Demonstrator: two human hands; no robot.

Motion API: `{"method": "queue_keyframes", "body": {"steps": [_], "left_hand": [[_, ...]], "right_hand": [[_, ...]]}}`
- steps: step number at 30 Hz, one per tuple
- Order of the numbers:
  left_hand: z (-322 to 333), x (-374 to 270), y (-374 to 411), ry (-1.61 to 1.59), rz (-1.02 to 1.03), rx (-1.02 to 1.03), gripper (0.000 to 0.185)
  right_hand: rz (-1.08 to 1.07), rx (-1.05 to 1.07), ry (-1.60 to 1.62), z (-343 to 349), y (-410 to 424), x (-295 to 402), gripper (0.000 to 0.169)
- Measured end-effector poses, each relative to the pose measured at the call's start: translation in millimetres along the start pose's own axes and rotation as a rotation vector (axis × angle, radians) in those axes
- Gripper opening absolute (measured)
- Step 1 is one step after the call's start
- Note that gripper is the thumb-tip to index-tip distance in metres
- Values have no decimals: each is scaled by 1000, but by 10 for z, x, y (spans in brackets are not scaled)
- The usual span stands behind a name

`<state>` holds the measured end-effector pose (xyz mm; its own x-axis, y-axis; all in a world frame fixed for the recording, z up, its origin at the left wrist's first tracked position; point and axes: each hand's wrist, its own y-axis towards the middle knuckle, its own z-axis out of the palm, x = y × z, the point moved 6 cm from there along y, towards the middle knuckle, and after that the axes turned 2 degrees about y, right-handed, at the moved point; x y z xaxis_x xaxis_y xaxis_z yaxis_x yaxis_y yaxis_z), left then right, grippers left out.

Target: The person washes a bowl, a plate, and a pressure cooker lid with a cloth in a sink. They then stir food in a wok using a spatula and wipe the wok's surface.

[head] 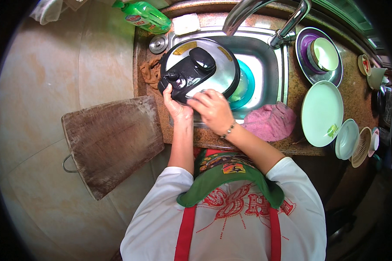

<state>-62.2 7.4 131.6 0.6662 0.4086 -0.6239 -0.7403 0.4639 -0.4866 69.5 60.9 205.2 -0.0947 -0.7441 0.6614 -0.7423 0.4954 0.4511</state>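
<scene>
A round pressure-cooker lid (223, 76), silver with black plastic fittings and a black rim, is held tilted above the left part of the steel sink (271, 78). My left hand (176, 106) grips its near left edge, the thumb on top and the other fingers hidden beneath. My right hand (212, 109) is at the lid's near edge, fingers bent and slightly blurred; something small and greyish shows under the fingertips, too unclear to name. Partly behind the lid, a turquoise basin (248, 85) stands in the sink.
A pink cloth (271, 121) lies on the sink's near right corner. Plates (322, 112) and bowls (326, 53) stand to the right. The faucet (281, 36) arches over the far side. Left are a brown rag (150, 72), green detergent bottle (147, 18) and wooden cutting board (114, 143).
</scene>
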Motion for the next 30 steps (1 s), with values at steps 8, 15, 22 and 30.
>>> {"method": "queue_keyframes", "body": {"steps": [8,15,22,30], "left_hand": [[-58,-115,-82,0,-17,-46,44],[-134,-213,-137,204,28,86,35],[656,-525,-872,1070,392,628,35],[939,-123,-1666,1481,1042,1447,19]], "right_hand": [[86,-117,-75,-369,-233,-688,40],[422,-223,118,-253,-595,-894,33],[1423,-94,1582,-507,-887,-1561,43],[1207,-456,1596,-459,-1267,-1565,48]]}}
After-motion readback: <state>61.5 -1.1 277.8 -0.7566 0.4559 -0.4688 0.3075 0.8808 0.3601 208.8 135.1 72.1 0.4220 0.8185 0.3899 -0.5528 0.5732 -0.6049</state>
